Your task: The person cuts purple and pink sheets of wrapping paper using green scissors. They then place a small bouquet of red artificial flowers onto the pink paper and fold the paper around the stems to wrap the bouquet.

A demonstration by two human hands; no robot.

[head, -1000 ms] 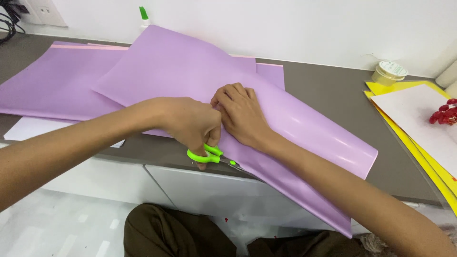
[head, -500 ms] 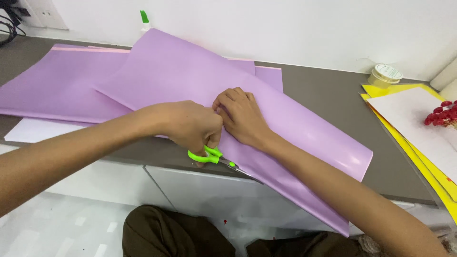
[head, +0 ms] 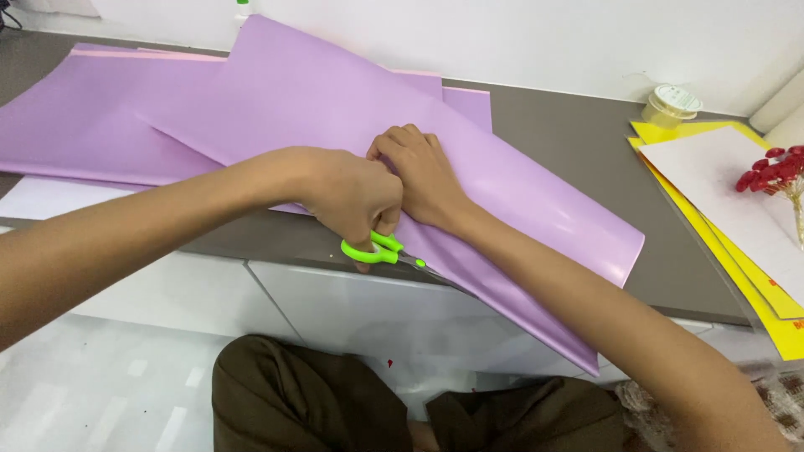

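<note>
A large purple paper sheet (head: 318,92) lies slanted across the grey counter (head: 569,134), its lower corner hanging past the front edge. My left hand (head: 352,197) is closed around green-handled scissors (head: 374,249) at the counter's front edge, and the blades point right along the sheet's lower edge. My right hand (head: 421,172) rests on the sheet just beside the left one, fingers curled and pinching the paper. A second purple sheet (head: 59,125) lies flat underneath, to the left.
Yellow sheets (head: 775,310) topped by a white sheet (head: 712,172) lie at the right, with a red berry sprig (head: 770,172). A small tape roll (head: 668,102) stands by the wall. White paper (head: 33,201) sits at the left. White cabinet fronts are below.
Both hands stay together at the sheet's lower edge. The scissors have hardly shifted. The view has drifted slightly.
</note>
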